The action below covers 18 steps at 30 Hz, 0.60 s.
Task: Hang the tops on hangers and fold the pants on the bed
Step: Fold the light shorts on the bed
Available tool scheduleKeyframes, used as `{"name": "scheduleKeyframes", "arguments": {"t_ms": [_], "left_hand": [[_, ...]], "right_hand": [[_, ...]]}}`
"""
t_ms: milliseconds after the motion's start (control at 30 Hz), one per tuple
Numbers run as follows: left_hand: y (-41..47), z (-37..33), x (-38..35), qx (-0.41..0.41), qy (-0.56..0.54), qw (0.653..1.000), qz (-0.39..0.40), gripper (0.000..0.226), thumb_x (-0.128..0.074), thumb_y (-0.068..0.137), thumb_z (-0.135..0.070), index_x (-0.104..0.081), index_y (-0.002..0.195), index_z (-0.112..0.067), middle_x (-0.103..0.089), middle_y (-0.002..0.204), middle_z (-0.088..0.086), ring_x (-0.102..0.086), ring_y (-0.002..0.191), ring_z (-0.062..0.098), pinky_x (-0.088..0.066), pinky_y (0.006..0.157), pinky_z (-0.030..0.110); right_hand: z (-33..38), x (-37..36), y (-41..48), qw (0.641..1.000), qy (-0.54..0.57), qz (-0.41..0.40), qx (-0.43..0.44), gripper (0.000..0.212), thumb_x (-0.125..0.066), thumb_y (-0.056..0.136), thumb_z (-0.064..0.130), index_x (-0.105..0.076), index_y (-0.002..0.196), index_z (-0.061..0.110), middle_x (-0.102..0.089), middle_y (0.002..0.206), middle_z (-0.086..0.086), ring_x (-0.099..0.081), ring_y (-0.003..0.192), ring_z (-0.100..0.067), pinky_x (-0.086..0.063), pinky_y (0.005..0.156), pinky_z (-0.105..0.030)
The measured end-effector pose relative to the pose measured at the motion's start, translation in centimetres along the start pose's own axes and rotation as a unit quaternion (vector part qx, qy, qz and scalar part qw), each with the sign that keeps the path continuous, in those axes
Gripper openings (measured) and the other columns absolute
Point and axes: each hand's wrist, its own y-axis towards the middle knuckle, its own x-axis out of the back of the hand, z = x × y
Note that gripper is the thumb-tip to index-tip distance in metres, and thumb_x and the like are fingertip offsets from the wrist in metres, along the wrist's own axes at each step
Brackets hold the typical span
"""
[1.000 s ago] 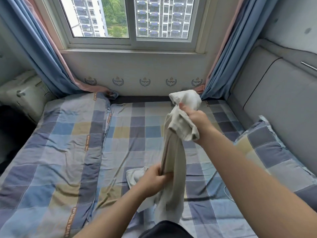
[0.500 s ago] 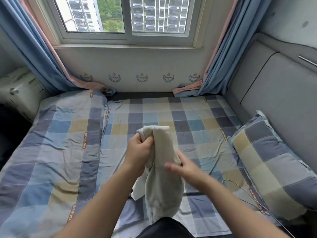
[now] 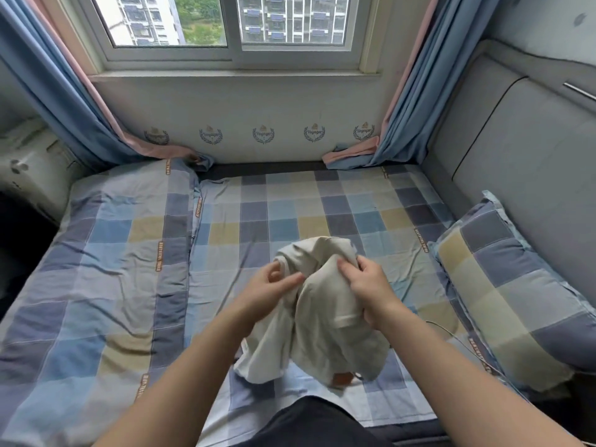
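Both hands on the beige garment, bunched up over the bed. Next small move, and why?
Probably draw the left hand and right hand apart to spread the beige garment. Both pinch it near its top; it hangs bunched between them, lower part crumpled on the bed, so top or pants cannot be told.

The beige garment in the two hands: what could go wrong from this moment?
1. The beige garment is bunched between the left hand and the right hand, so it may be laid down twisted and the folds may come out crooked.
2. A thin cable lies on the bed sheet beside the garment's hanging end; the cloth could cover or snag it.
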Motion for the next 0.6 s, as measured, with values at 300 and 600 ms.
{"name": "scheduleKeyframes", "arguments": {"t_ms": [300,600], "left_hand": [[-2.6,5.5,-3.6,-0.098,0.092,0.988,0.077,0.105,-0.089,0.063,-0.051,-0.030,0.149,-0.045,-0.048,0.144,-0.018,-0.048,0.130,0.000,-0.046,0.106,0.032],[-1.9,4.6,-1.0,-0.120,0.081,0.981,-0.132,0.018,-0.059,0.078,-0.024,-0.062,0.093,-0.014,-0.068,0.082,0.001,-0.065,0.073,0.013,-0.050,0.062,0.032]], "right_hand": [[4.7,-1.2,-0.4,0.954,0.275,0.004,-0.117,0.030,-0.065,0.096,0.025,-0.064,0.117,0.005,-0.074,0.106,-0.018,-0.073,0.088,-0.029,-0.060,0.058,-0.035],[5.8,-0.5,-0.2,0.916,0.384,0.061,-0.100,0.025,-0.052,0.101,0.021,-0.064,0.115,0.004,-0.077,0.092,-0.009,-0.070,0.094,-0.023,-0.056,0.082,-0.036]]}}
